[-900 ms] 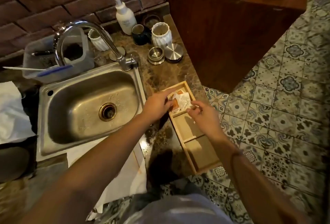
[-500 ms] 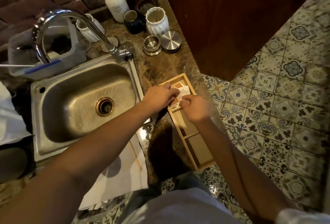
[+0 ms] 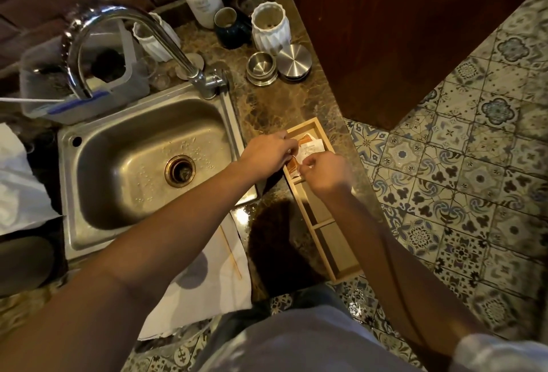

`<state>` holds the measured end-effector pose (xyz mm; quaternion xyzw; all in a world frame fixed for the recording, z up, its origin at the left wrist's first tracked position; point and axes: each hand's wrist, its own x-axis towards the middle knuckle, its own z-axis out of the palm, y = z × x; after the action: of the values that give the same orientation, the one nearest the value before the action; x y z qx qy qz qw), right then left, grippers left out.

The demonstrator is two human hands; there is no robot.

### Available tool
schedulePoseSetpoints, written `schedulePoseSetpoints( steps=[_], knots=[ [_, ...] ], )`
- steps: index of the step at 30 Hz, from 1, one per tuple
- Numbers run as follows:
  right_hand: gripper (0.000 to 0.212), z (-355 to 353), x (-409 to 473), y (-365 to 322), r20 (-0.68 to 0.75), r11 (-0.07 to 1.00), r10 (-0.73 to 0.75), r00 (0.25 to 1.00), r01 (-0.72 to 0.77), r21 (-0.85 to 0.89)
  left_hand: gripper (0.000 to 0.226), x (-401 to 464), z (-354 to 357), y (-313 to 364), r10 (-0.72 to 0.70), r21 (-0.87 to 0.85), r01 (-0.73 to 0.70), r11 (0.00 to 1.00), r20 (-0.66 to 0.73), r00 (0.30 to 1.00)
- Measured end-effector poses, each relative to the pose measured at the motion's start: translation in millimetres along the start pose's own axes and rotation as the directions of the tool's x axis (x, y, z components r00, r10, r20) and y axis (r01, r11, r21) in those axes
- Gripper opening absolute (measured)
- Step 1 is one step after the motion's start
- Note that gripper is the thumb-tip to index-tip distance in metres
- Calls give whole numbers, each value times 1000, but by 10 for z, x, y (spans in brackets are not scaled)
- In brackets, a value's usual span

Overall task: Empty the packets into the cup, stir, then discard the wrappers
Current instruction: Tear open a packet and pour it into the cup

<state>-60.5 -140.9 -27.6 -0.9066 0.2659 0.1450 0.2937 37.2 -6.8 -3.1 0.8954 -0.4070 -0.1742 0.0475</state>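
Note:
A long wooden tray (image 3: 341, 273) with three compartments lies on the marble counter to the right of the sink. Its far compartment holds white and orange packets (image 3: 310, 146). My left hand (image 3: 268, 155) and my right hand (image 3: 326, 171) meet over that compartment, each pinching packets with the fingertips. How many packets each hand holds is hidden by the fingers. A dark blue cup (image 3: 229, 27) stands at the back of the counter, between a white soap bottle and a white ribbed cup (image 3: 269, 29). A thin wooden stick (image 3: 231, 251) lies on a white napkin near the front edge.
The steel sink (image 3: 142, 161) with a curved tap (image 3: 130, 33) fills the left. Two round metal tins (image 3: 278, 64) sit behind the tray. A clear plastic box (image 3: 74, 75) stands behind the sink. A wooden cabinet (image 3: 400, 30) rises at right, above a patterned tile floor.
The view has tilted down and the scene has shifted. Both hands have closed in over the tray's far compartment and now pinch the packets closer together.

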Motion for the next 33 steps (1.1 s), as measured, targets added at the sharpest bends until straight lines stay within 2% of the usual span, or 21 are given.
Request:
schedulePoseSetpoints(
  steps=[7,11,16,20,22,25,29,33],
  knots=[
    [25,1,2,-15,7,997,-35,999,35,-62,17,-38,-44,-57,-2,-64,1,998,-16,1000],
    [23,-13,-29,2,5,996,-59,998,59,-62,17,-146,-48,-102,-62,-118,53,992,-74,995],
    [18,-128,-85,49,54,987,-154,987,151,55,15,-322,-131,-86,-117,-211,84,974,-151,982],
    [18,-314,-229,-2,-11,967,-247,969,247,68,12,-523,-280,7,-199,-376,96,922,-244,949],
    [15,-431,-320,-63,-27,942,-278,960,278,186,11,-646,-366,74,-285,-509,118,853,-264,921],
    [8,-612,-486,-177,-14,840,-346,938,317,440,16,-891,-505,173,-398,-699,103,708,-275,875],
    [10,-739,-730,-364,17,649,-368,930,244,720,21,-1247,-613,322,-486,-810,-29,586,-380,787],
    [8,-703,-959,-505,86,532,-393,916,150,833,21,-1604,-667,403,-589,-863,-99,496,-418,691]
  ],
)
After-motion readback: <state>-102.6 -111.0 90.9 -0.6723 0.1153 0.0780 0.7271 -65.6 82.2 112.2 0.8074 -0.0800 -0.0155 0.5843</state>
